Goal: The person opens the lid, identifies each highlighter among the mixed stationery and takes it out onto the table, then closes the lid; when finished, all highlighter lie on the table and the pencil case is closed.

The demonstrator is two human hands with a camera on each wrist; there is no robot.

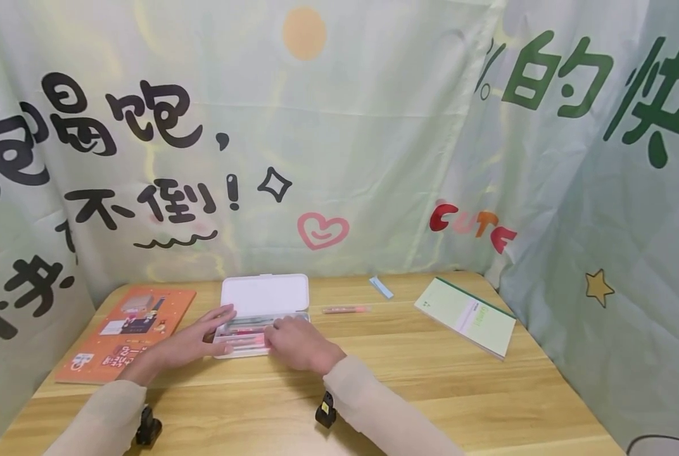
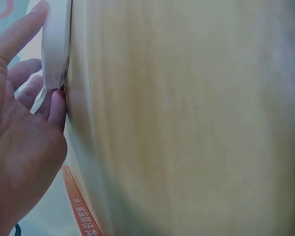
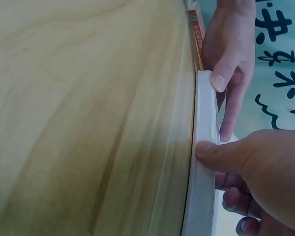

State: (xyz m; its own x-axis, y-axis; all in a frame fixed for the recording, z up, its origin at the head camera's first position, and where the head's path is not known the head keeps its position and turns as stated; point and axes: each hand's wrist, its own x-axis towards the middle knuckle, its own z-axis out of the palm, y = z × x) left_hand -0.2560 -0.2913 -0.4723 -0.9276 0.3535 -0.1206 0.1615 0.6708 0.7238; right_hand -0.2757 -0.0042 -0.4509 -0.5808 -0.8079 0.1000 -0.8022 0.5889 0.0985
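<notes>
A white pencil case (image 1: pixel 265 294) lies on the table with its lid up, leaning back. Several pens (image 1: pixel 247 342), some with pink, lie in its tray. My left hand (image 1: pixel 194 335) holds the left end, with thumb over the near corner and fingers around the side; the left wrist view shows this hand (image 2: pixel 24 132) against the case's end (image 2: pixel 56 44). At the tray's right part is my right hand (image 1: pixel 299 342). The right wrist view shows its thumb (image 3: pixel 221 155) on the near wall (image 3: pixel 205 113) and its other fingers curled over the tray. Those fingertips are partly hidden.
An orange book (image 1: pixel 171 316) lies left of the case, partly behind my left forearm. To the right are a pink pen (image 1: pixel 346 310), a small light-blue strip (image 1: pixel 381 287) and a pale green notebook (image 1: pixel 466 316). Printed curtains (image 1: pixel 374 158) hang behind the wooden table (image 1: pixel 419 386).
</notes>
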